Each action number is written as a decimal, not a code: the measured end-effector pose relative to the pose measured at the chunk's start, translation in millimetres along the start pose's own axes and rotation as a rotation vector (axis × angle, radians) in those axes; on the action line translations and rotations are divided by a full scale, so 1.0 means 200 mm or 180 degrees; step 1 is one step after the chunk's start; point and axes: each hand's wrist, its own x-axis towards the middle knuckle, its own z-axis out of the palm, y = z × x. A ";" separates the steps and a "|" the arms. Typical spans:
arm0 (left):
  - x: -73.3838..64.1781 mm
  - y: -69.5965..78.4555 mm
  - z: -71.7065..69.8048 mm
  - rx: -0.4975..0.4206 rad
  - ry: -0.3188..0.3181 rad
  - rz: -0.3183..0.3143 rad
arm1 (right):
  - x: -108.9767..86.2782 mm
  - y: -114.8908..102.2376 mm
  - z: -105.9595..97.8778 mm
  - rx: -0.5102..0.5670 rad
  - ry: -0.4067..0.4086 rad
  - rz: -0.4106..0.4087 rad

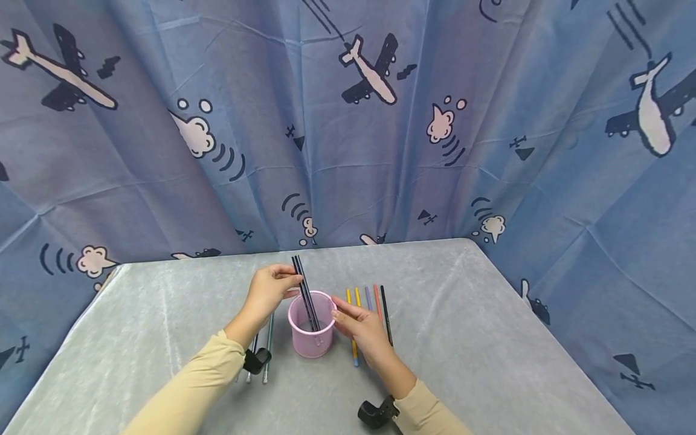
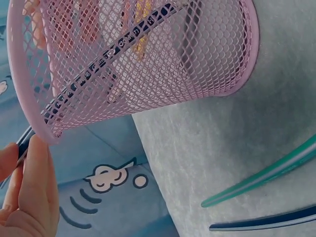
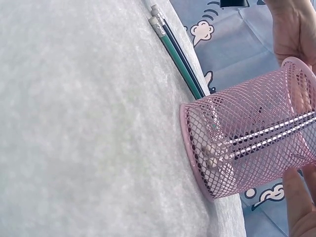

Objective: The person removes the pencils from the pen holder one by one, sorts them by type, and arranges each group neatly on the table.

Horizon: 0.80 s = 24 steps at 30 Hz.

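A pink mesh pen holder (image 1: 312, 343) stands upright on the table. Dark pencils (image 1: 306, 293) lean inside it, eraser ends down near its base, as seen through the mesh in the right wrist view. My left hand (image 1: 267, 293) pinches their upper ends between thumb and fingers, just above the rim; the left wrist view shows this grip (image 2: 32, 192) close up. On the opposite side, my right hand (image 1: 368, 335) holds the pen holder's rim with thumb and fingertips. In the right wrist view, right-hand fingers (image 3: 296, 197) lie against the mesh near the rim.
Left of the pen holder lie a green pencil (image 1: 270, 344) and dark pencils (image 2: 266, 222), partly under my left forearm. To the right, yellow (image 1: 354, 350), purple, red (image 1: 377, 296) and black pencils (image 1: 385, 311) lie side by side. A patterned blue curtain (image 1: 348, 151) hangs behind the table.
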 end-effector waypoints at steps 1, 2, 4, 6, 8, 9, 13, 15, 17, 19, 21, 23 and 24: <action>0.00 0.00 0.00 -0.0025 0.0015 -0.0007 | 0.00 0.00 0.00 0.0015 -0.0005 0.0001; 0.00 0.01 -0.01 -0.0047 0.0031 -0.0013 | 0.00 0.00 0.00 0.0026 -0.0006 0.0004; -0.01 0.02 -0.02 -0.0069 0.0066 -0.0010 | 0.00 0.00 0.00 0.0036 -0.0010 0.0006; -0.01 0.03 -0.03 -0.0089 0.0099 -0.0012 | 0.00 0.00 0.00 0.0033 -0.0008 0.0014; -0.02 0.05 -0.04 -0.0084 0.0106 0.0021 | 0.00 0.00 0.00 0.0027 0.0000 0.0015; -0.02 0.06 -0.05 -0.0098 0.0105 0.0042 | 0.01 0.00 0.00 0.0021 0.0000 0.0008; -0.03 0.10 -0.07 -0.0136 0.0100 0.0156 | 0.01 0.00 0.00 0.0028 0.0002 -0.0010; -0.04 0.12 -0.09 -0.0151 0.0110 0.0204 | 0.01 0.00 0.00 0.0021 -0.0001 -0.0018; -0.04 0.14 -0.10 -0.0160 0.0116 0.0247 | 0.01 0.00 0.00 0.0012 -0.0003 -0.0017; -0.05 0.16 -0.11 -0.0179 0.0115 0.0269 | 0.00 0.00 0.00 0.0015 -0.0006 -0.0012; -0.06 0.19 -0.12 -0.0207 0.0129 0.0291 | 0.00 0.00 0.00 0.0014 -0.0010 -0.0024; -0.07 0.22 -0.13 -0.0238 0.0144 0.0320 | 0.00 0.00 0.00 0.0025 -0.0013 -0.0023; -0.08 0.23 -0.14 -0.0254 0.0153 0.0341 | 0.00 0.01 0.00 0.0026 -0.0016 -0.0029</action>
